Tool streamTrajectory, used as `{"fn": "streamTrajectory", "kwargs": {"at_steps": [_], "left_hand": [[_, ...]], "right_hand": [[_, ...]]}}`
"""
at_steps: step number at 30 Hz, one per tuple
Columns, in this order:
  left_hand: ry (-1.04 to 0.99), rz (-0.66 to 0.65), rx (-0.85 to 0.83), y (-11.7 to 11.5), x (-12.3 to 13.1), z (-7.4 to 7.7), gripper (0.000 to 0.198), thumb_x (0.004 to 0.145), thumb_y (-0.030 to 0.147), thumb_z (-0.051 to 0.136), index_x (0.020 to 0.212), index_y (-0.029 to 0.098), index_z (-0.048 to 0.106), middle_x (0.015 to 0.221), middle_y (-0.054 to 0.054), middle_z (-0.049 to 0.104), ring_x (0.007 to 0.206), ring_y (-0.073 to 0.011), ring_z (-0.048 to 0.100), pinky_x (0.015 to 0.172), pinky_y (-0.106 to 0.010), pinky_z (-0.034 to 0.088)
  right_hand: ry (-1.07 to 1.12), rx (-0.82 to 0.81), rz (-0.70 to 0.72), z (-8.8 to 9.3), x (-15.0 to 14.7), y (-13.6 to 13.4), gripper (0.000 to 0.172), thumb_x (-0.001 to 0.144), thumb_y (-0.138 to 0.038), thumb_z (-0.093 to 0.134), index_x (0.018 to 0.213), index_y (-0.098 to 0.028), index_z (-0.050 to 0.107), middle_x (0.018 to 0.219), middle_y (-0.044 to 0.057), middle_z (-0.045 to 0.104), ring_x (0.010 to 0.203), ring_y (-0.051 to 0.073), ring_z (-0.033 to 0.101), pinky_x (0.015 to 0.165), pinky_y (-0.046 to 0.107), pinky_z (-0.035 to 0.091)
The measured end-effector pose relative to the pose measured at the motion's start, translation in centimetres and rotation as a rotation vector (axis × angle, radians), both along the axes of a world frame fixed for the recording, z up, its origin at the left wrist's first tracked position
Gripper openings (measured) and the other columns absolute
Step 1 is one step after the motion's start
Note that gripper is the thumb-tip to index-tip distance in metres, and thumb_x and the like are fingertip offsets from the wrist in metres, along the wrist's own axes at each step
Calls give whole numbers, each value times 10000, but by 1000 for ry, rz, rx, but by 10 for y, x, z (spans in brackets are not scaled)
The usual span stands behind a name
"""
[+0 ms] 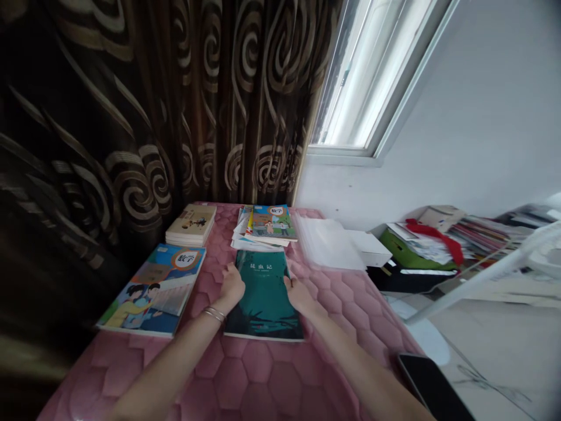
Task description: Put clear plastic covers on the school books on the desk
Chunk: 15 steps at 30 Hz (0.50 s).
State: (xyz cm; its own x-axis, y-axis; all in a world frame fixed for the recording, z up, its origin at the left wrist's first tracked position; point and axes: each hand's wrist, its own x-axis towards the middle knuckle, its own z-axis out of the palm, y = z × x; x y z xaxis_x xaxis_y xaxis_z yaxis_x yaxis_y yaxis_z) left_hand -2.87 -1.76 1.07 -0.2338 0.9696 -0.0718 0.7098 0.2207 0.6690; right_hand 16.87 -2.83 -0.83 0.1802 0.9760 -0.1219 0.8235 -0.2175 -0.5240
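Observation:
A dark green book (268, 298) with white characters on its cover lies in front of me on the pink quilted table cover (232, 374). My left hand (232, 285), with bracelets at the wrist, grips the book's left edge. On the opposite edge my right hand (298, 293) holds it, thumb on the cover; the fingers beneath are partly hidden. Left of the book is a colourful textbook (153, 292). Just beyond it, a pile of textbooks and papers (268, 225) has a blue-and-green one on top. A stack of tan books (190, 225) stands at the back left.
Translucent plastic sheets (326, 242) and a small white box (368, 248) lie at the back right. A dark phone (432, 389) is at the right edge. A patterned curtain (219, 105) hangs behind; a white stand (473, 286) and piled papers (421, 248) are to the right.

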Motion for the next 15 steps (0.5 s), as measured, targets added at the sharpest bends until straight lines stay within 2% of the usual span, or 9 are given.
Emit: {"fn": "streamTrajectory", "kwargs": {"at_steps": [2, 4, 6, 8, 10, 12, 15], "left_hand": [[94, -45, 50, -14, 16, -2, 518, 851, 44, 372, 1354, 101, 480, 1483, -240, 370, 1309, -343, 449, 1063, -522, 337], [254, -215, 151, -25, 34, -6, 475, 899, 116, 355, 1337, 180, 527, 1531, -135, 347, 1394, -317, 327, 1130, -542, 233], [396, -410, 221, -32, 49, -11, 461, 938, 230, 358, 1375, 199, 499, 1531, -84, 368, 1427, -281, 270, 1165, -528, 171], [458, -507, 233, -32, 54, -17, 503, 958, 322, 339, 1433, 180, 426, 1537, -77, 355, 1432, -257, 267, 1177, -518, 153], [494, -496, 226, -28, 47, -22, 536, 969, 358, 307, 1465, 164, 370, 1557, -81, 302, 1437, -243, 261, 1180, -506, 152], [546, -438, 212, -21, 28, -25, 550, 973, 365, 294, 1477, 149, 343, 1568, -95, 270, 1442, -247, 248, 1176, -498, 164], [615, -318, 159, -16, -3, -28, 557, 975, 356, 305, 1483, 129, 324, 1545, -139, 321, 1414, -274, 308, 1150, -481, 234]], "right_hand": [[-5, -18, -7, -1, -2, 1, 473, 992, -381, 308, 1078, -66, 651, 1041, 205, 712, 1032, 261, 666, 861, 318, 465], [-12, -28, -14, -2, -4, 1, 463, 992, -368, 314, 1084, -58, 646, 1048, 213, 708, 1039, 265, 665, 861, 319, 465], [-17, -30, -18, -2, -4, 1, 446, 989, -366, 331, 1099, -64, 640, 1058, 211, 706, 1051, 264, 661, 867, 315, 462], [-19, -28, -21, -2, -4, 0, 436, 987, -370, 345, 1111, -69, 635, 1068, 210, 703, 1057, 265, 660, 873, 316, 461], [-19, -25, -22, -2, -4, -1, 444, 988, -378, 344, 1115, -62, 629, 1066, 218, 701, 1047, 272, 665, 871, 324, 462], [-15, -21, -18, -3, -4, -2, 459, 993, -381, 329, 1113, -51, 623, 1055, 225, 702, 1034, 280, 670, 864, 333, 464], [-5, -14, -12, -3, -4, -3, 472, 998, -379, 307, 1099, -42, 622, 1044, 230, 703, 1026, 289, 670, 851, 341, 466]]}}
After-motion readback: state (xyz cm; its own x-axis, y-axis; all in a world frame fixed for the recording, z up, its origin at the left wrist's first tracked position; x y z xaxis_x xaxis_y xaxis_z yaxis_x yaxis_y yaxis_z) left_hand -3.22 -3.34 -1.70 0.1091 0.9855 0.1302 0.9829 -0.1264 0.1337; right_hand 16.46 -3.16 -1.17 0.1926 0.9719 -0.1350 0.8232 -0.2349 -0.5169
